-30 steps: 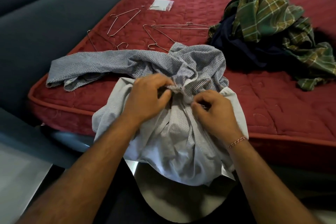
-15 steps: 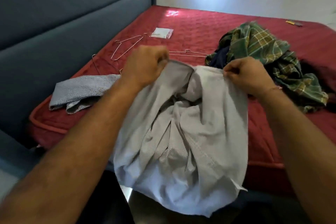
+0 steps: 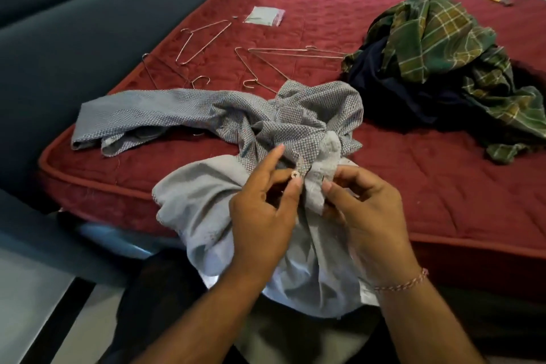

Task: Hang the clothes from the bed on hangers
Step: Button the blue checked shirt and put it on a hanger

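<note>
Right at the bed's near edge, the left hand [image 3: 263, 216] pinches a button [image 3: 295, 175] on the grey shirt [image 3: 206, 204], index finger lifted straight. Opposite it, the right hand [image 3: 366, 213] has its curled fingers nipping the shirt's front edge. Half the shirt hangs off the red bed [image 3: 443, 186], one sleeve trailing left. Beyond lie wire hangers [image 3: 204, 41], loose on the mattress. Farther right sits the green checked pile of clothes [image 3: 437, 47], with a small packet [image 3: 263, 15] behind the hangers.
</note>
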The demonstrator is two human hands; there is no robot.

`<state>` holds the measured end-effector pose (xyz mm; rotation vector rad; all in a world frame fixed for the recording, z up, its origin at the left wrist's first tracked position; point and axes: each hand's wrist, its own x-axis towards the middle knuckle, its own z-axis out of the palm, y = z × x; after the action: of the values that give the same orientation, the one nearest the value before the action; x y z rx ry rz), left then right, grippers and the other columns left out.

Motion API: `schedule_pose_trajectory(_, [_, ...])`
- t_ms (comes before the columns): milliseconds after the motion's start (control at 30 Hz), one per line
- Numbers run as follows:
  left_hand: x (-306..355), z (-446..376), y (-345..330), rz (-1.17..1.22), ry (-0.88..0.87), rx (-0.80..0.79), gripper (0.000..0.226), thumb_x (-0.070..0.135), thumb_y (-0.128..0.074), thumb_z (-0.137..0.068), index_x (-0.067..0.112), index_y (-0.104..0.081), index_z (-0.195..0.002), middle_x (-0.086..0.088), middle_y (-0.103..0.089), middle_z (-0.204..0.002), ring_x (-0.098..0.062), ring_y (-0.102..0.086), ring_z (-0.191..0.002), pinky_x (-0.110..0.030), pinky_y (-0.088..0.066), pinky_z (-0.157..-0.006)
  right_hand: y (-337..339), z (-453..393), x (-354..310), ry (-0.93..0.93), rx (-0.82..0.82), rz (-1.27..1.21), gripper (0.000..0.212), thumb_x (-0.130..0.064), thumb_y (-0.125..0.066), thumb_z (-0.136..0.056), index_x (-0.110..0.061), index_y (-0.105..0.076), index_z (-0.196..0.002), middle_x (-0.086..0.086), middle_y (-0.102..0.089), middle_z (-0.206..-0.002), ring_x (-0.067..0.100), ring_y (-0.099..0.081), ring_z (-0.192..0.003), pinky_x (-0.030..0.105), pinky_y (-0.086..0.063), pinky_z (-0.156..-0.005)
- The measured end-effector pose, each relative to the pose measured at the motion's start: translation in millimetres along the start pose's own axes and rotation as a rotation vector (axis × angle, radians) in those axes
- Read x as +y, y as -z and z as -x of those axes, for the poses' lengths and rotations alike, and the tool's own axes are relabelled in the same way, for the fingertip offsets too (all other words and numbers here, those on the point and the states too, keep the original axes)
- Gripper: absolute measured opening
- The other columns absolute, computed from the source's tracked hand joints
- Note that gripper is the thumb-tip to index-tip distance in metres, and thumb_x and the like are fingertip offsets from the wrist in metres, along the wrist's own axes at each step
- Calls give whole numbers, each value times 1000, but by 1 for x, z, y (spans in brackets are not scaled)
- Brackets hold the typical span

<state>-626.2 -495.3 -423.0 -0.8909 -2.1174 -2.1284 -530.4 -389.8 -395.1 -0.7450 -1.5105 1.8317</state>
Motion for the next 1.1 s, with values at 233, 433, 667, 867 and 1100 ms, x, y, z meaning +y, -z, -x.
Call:
schedule_pose_trajectory(233, [4, 8, -7, 11, -70, 9, 17, 8, -83, -86, 14, -80, -102, 9, -76, -98, -9, -73, -96, -22, -56, -86, -4, 12, 6, 78, 49, -60, 17, 6, -73, -87, -3, -72, -102, 13, -68, -80, 25, -67, -78, 40, -61, -76])
schedule_pose_trajectory(433, [-2, 9, -7, -16, -142, -64, 17, 7, -79, -89, 12, -81, -106, 0, -70, -101, -12, -69, -98, -15, -51, -84, -1, 14, 5, 75, 42, -50, 20, 6, -74, -87, -1, -71, -105, 13, -73, -84, 18, -69, -75, 31, -62, -72])
schedule_pose_trajectory(667, [-4, 8, -11, 108, -71, -61, 16, 3, -78, -89, 11, -78, -103, 2, -73, -100, -15, -72, -98, -19, -53, -86, 1, 10, 9, 59, 34, -19, 16, 3, -73, -89, 0, -73, -104, 22, -76, -95, 35, -75, -88, 51, -63, -78])
schedule_pose_trajectory(867, [-8, 4, -12, 147, -20, -96, 14, 3, -79, -88, 15, -77, -96, 3, -75, -95, -16, -73, -94, -23, -55, -84, 4, 1, 13, 56, 8, -75, 16, 10, -58, -97, 9, -71, -105, 24, -75, -98, 34, -75, -87, 45, -65, -71])
schedule_pose_trajectory(1100, [-11, -6, -6, 190, 106, -237, 15, -2, -78, -88, 11, -78, -95, 5, -78, -94, -9, -74, -92, -20, -57, -82, 10, -4, 21, 40, -28, -95, 16, 7, -63, -94, -2, -75, -96, 22, -76, -98, 39, -75, -93, 45, -65, -74])
